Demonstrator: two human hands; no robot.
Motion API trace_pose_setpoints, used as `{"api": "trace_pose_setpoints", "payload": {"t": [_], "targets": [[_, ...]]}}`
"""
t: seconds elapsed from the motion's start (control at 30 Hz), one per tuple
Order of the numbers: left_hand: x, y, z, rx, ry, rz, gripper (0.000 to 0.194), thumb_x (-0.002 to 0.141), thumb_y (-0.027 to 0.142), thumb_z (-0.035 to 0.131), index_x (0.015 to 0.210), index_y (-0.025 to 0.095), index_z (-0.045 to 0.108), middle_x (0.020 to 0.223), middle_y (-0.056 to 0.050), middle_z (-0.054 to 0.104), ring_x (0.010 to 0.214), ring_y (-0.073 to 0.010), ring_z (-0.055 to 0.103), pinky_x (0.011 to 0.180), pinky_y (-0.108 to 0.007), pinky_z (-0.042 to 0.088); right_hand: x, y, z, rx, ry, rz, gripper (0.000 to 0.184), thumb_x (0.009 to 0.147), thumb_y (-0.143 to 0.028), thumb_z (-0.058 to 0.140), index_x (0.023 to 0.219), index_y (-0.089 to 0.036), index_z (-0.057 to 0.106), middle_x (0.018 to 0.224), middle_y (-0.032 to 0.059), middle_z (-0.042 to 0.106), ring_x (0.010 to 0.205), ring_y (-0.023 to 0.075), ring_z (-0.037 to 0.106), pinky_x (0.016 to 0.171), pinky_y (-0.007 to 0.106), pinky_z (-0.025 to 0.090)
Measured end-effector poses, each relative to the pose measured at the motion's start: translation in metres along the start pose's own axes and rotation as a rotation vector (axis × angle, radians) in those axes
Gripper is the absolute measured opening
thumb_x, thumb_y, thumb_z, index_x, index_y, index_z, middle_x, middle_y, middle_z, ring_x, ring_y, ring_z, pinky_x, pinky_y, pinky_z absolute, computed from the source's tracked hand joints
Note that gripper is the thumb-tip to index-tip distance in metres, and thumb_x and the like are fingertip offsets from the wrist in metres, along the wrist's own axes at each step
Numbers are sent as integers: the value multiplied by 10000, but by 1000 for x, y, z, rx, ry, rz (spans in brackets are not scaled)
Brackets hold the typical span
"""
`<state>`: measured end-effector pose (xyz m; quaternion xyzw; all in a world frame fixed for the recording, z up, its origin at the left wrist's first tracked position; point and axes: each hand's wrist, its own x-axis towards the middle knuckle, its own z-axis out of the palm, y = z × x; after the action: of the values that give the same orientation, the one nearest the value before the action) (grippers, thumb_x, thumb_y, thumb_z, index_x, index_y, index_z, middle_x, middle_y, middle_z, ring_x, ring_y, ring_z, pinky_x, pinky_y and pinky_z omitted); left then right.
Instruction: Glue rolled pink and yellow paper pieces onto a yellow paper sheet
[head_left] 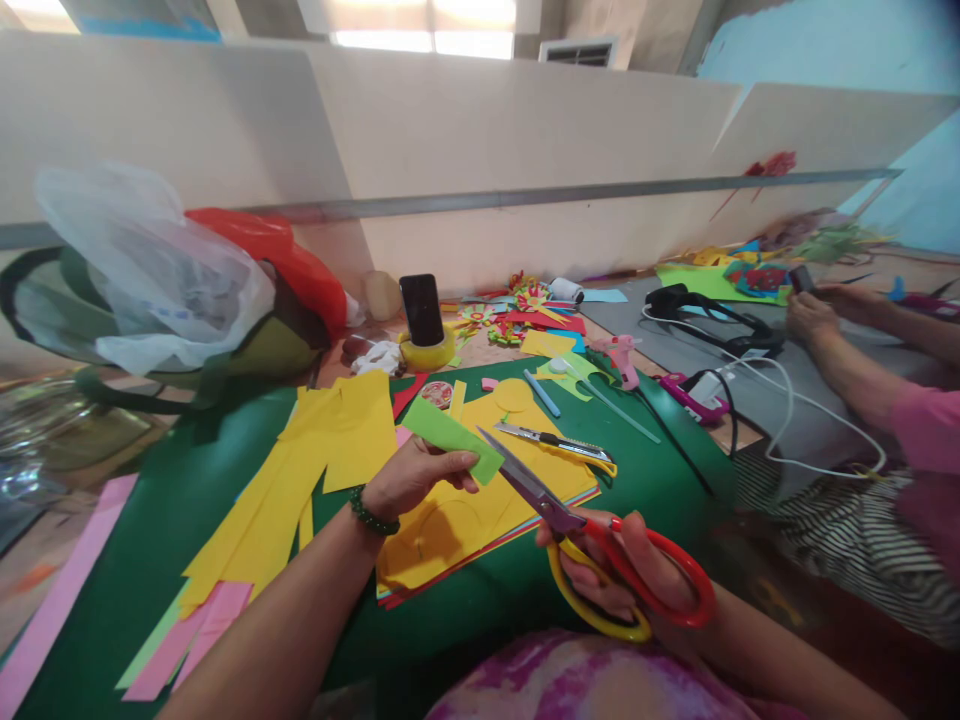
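Pinched in my left hand [420, 475] is a light green paper strip [450, 435]. My right hand [607, 570] grips scissors [551, 510] with one red and one yellow handle loop. Their blades are parted, with the tips right by the strip's right end; I cannot tell whether they touch it. Below both hands lies a stack of yellow and coloured sheets [480, 535], with a faint round outline on the top sheet. A utility knife [559, 440] rests on the stack's upper right, a yellow paper disc [514, 396] further back.
Yellow paper strips [277, 500] spread over the green mat [180, 500] at left. A phone [422, 308] stands in a tape roll [427, 350]. A pink glue gun [621, 358] and power strip [694, 398] lie at right. A co-worker's hands [814, 315] hold a dark object.
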<state>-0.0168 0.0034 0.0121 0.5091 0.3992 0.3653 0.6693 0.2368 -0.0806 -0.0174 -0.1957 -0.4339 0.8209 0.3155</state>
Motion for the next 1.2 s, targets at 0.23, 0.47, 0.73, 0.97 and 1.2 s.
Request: {"api": "trace_pose_setpoints", "payload": {"t": [0.23, 0.47, 0.73, 0.97, 1.2], "targets": [[-2, 2, 3, 46, 8, -1, 249, 575, 345, 858, 629, 132, 740, 567, -72, 707, 512, -141, 635, 527, -201, 509, 2, 4, -3, -14, -2, 17, 822, 718, -846, 455, 1115, -137, 578, 696, -32, 458, 393, 14, 280, 350, 173, 245], [1, -5, 5, -15, 23, 51, 221, 572, 301, 852, 637, 137, 720, 527, -15, 639, 458, -94, 536, 463, -192, 451, 4, 6, -4, -24, -2, -12, 820, 736, -841, 437, 1122, -134, 593, 705, -26, 465, 406, 20, 294, 365, 181, 261], [1, -4, 3, 3, 21, 44, 239, 542, 317, 867, 612, 146, 715, 536, -20, 643, 477, -106, 549, 477, -203, 460, 11, 7, 0, 78, -37, 5, 775, 719, -824, 489, 1056, -136, 609, 675, -49, 445, 372, 2, 256, 324, 155, 256], [-1, 1, 3, 28, -1, 45, 234, 546, 322, 868, 571, 151, 709, 511, -17, 637, 471, -102, 545, 489, -200, 456, 14, 5, 2, 112, -70, -19, 753, 712, -820, 491, 1021, -147, 628, 655, -52, 451, 361, -2, 279, 338, 140, 285], [-1, 1, 4, 45, 11, 39, 251, 528, 333, 878, 602, 150, 723, 542, -21, 664, 485, -102, 568, 507, -197, 480, 15, 10, -4, 100, -93, 3, 762, 762, -818, 413, 1052, -146, 626, 651, -57, 438, 351, -4, 267, 334, 139, 291]]}}
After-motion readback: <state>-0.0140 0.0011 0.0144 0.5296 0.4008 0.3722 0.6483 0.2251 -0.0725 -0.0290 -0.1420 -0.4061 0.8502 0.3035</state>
